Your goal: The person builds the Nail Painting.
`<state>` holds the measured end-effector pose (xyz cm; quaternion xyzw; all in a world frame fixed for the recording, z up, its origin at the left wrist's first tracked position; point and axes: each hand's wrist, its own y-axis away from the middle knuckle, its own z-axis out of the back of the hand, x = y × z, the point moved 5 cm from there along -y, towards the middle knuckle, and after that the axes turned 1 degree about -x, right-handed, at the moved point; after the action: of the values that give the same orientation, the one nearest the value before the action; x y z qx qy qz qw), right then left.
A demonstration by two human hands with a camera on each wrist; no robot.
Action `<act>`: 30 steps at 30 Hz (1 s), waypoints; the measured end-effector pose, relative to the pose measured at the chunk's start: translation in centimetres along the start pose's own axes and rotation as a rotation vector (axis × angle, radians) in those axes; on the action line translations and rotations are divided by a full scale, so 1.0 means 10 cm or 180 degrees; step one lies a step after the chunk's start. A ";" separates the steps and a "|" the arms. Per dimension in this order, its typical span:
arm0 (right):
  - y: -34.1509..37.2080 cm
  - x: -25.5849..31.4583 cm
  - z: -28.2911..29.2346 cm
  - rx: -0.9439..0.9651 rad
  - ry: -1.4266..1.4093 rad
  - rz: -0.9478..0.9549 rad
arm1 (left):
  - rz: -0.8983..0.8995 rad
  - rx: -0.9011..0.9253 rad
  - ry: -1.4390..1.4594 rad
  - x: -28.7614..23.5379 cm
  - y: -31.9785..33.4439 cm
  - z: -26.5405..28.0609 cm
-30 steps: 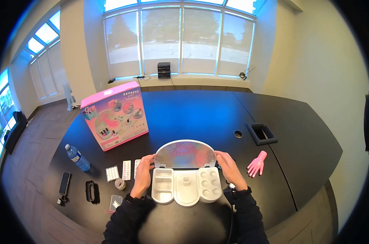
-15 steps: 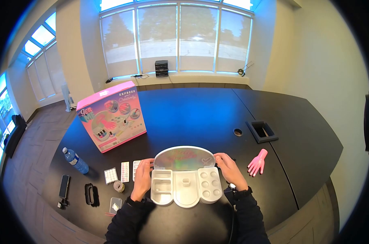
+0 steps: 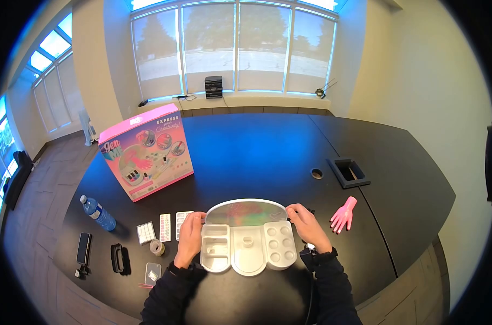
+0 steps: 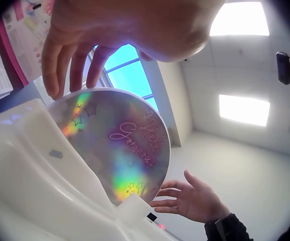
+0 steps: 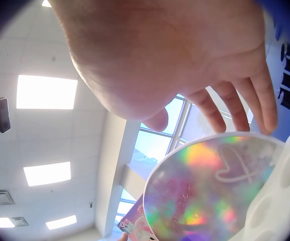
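Observation:
A white three-part tray (image 3: pixel 248 254) sits near the table's front edge, its half-round mirrored lid (image 3: pixel 246 212) raised along the back. Beside the lid's left end is the left hand (image 3: pixel 189 238), fingertips at its edge; the right hand (image 3: pixel 311 230) is at the right end. In the left wrist view, the left hand (image 4: pixel 130 30) reaches over the lid (image 4: pixel 120 140) with extended fingers at its rim. Lightly bent fingers of the right hand (image 5: pixel 170 55) stand behind the lid's rim (image 5: pixel 210 186) in the right wrist view. Whether every fingertip touches cannot be told.
Left of the tray are a pink box (image 3: pixel 148 154), a bottle (image 3: pixel 98 212), a phone (image 3: pixel 84 248), a black ring-shaped item (image 3: pixel 117 258), a small jar (image 3: pixel 157 247), nail sheets (image 3: pixel 165 227) and a clear container (image 3: pixel 152 272). A pink model hand (image 3: pixel 343 215) lies right, near a table socket (image 3: pixel 349 173).
The lid's upper edge has dropped lower in the head view, and the lid looks shorter. Both hands stay at its ends. The head view has shifted slightly.

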<state>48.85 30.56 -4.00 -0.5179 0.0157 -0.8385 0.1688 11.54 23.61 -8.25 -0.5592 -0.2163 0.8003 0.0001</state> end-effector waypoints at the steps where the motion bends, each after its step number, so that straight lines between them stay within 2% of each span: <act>1: 0.00 0.00 0.00 0.0004 0.0003 -0.0002 | 0.0004 -0.0002 0.0002 0.00 0.00 0.01; 9: 0.01 -0.02 0.00 0.0049 -0.0029 -0.0023 | -0.0076 -0.0161 0.0050 0.02 -0.02 -0.02; 13: 0.00 0.00 0.00 0.0086 0.0053 -0.0017 | 0.0001 -0.0009 -0.0207 0.03 -0.03 0.00; 15: 0.02 0.04 0.01 0.0107 0.0083 -0.0262 | -0.0012 -0.0003 -0.0346 0.00 -0.03 0.01; 19: -0.07 -0.26 0.11 0.0045 -0.0154 -0.0201 | -0.0104 -0.0122 -0.0300 -0.13 -0.03 0.02; 21: -0.07 -0.33 0.27 -0.0127 -0.0207 -0.0463 | -0.0235 -0.0265 -0.0507 -0.16 -0.03 0.05; 22: -0.10 -0.37 0.34 -0.0382 -0.0415 -0.0110 | -0.0236 -0.0258 -0.0498 -0.20 -0.03 0.07; 26: -0.08 -0.54 0.73 -0.0843 -0.0117 -0.0126 | -0.0259 -0.0311 -0.0528 -0.31 -0.03 0.10; 27: -0.04 -0.44 0.79 -0.0852 -0.0111 -0.0134 | -0.0255 -0.0318 -0.0534 -0.30 -0.03 0.11; 30: 0.11 -0.25 1.05 -0.1265 0.0416 -0.0786 | -0.0246 -0.0314 -0.0538 -0.24 -0.04 0.12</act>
<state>59.36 31.81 -1.56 -0.4836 0.1278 -0.8649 -0.0416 11.31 22.99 -5.63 -0.4802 -0.2761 0.8325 -0.0149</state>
